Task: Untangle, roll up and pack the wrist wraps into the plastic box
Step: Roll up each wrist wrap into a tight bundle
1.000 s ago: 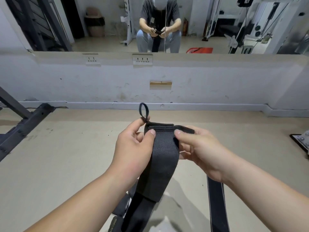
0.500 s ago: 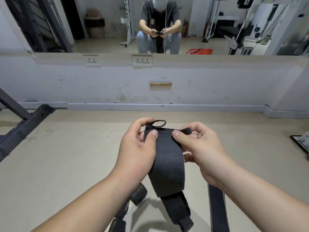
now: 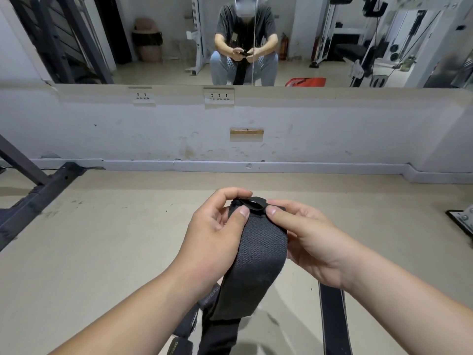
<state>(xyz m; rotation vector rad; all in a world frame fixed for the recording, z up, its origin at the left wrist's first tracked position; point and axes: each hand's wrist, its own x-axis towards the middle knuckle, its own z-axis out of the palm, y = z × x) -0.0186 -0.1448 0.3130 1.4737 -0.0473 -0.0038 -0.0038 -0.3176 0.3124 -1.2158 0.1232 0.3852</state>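
Note:
A black woven wrist wrap (image 3: 258,262) hangs from both hands in front of me. My left hand (image 3: 215,237) pinches its top left corner between thumb and fingers. My right hand (image 3: 307,239) pinches the top right corner, its thumb pressing the wrap's small thumb loop (image 3: 252,203) flat onto the top edge. The wrap's lower end drops out of the frame's bottom edge. Behind it, more black wraps (image 3: 189,326) with printed lettering lie low between my forearms. Another black strap (image 3: 332,319) lies on the floor under my right forearm. No plastic box is in view.
Beige floor runs to a white low wall (image 3: 230,129) with a mirror above it that reflects a seated person. A dark metal rack frame (image 3: 33,198) stands at the left. A metal plate with bolts (image 3: 463,219) lies at the right edge.
The thumb loop, upright a second ago, has been folded down onto the wrap's top edge. Both hands have drawn closer together at the top, and the hanging wrap has shifted slightly.

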